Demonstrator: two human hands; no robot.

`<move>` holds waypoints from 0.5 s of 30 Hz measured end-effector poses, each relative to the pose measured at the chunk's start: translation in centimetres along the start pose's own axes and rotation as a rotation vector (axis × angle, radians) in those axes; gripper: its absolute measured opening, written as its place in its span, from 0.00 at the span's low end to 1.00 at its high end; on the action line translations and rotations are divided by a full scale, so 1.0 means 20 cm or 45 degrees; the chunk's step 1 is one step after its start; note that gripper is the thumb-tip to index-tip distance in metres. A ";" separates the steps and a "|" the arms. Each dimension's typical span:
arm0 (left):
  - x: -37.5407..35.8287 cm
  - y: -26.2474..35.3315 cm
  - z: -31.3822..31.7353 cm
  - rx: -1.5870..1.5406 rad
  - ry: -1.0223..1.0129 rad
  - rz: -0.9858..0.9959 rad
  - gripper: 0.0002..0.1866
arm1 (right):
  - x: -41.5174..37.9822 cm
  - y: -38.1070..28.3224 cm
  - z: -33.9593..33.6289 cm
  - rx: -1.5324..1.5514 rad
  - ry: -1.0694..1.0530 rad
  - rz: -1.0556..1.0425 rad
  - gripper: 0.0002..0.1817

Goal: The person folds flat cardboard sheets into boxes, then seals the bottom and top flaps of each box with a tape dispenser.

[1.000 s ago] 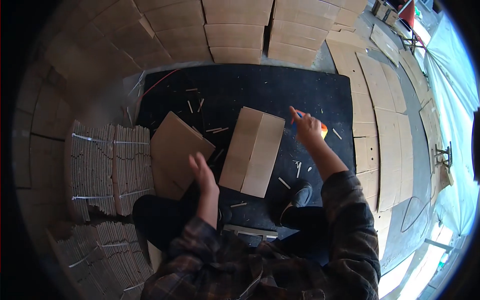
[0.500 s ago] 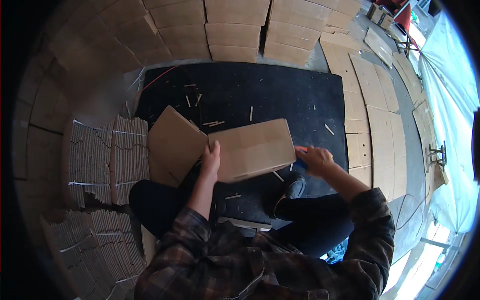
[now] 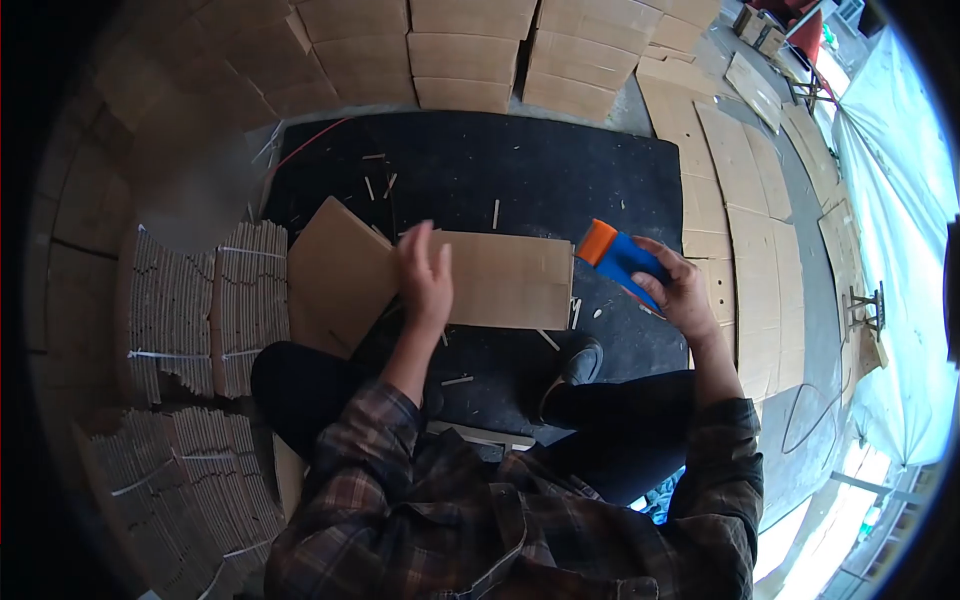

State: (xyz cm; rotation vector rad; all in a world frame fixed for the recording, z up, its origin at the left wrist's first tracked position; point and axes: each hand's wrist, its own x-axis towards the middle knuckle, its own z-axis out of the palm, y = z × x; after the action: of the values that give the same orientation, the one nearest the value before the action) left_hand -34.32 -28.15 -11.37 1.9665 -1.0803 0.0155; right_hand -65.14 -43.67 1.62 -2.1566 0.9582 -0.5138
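A closed brown cardboard box (image 3: pixel 507 282) lies on the black mat in front of me. My left hand (image 3: pixel 425 275) is open at the box's left end, its fingers raised and overlapping the edge in this view. Just beyond the box's right end, my right hand (image 3: pixel 680 287) grips a blue and orange hand tool (image 3: pixel 634 262) with a wide, flat orange head pointing left toward the box. Left of my left hand rests another cardboard piece (image 3: pixel 335 275), tilted at an angle, its right corner near my wrist.
Tied bundles of flat cardboard (image 3: pixel 252 310) stand on the left. Stacked cartons (image 3: pixel 465 55) form a wall at the back. Short wooden sticks (image 3: pixel 496 213) lie scattered over the black mat (image 3: pixel 590 160). Flattened cardboard sheets (image 3: pixel 765 290) cover the floor at right, beside a light plastic sheet (image 3: pixel 900 250).
The box has gone from raised and tilted in my left hand to lying level. My left hand has let go. My right hand has moved up and right, bringing the tool into view.
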 end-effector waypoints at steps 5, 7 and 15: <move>0.00 0.44 -0.11 -1.224 -0.579 -0.922 0.26 | -0.01 -0.16 0.07 0.404 -0.124 -0.205 0.21; -0.01 0.50 -0.14 -1.381 -0.758 -1.162 0.28 | -0.01 -0.20 0.10 0.373 -0.219 -0.199 0.23; -0.10 0.49 -0.20 -1.379 -0.680 -0.974 0.27 | 0.11 -0.16 0.18 0.229 -0.451 0.145 0.36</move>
State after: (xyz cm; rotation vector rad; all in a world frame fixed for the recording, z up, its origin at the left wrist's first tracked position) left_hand -40.90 -26.37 -2.94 1.2311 -0.3685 -1.2810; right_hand -60.12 -42.19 1.73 -1.9339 0.7988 -0.1473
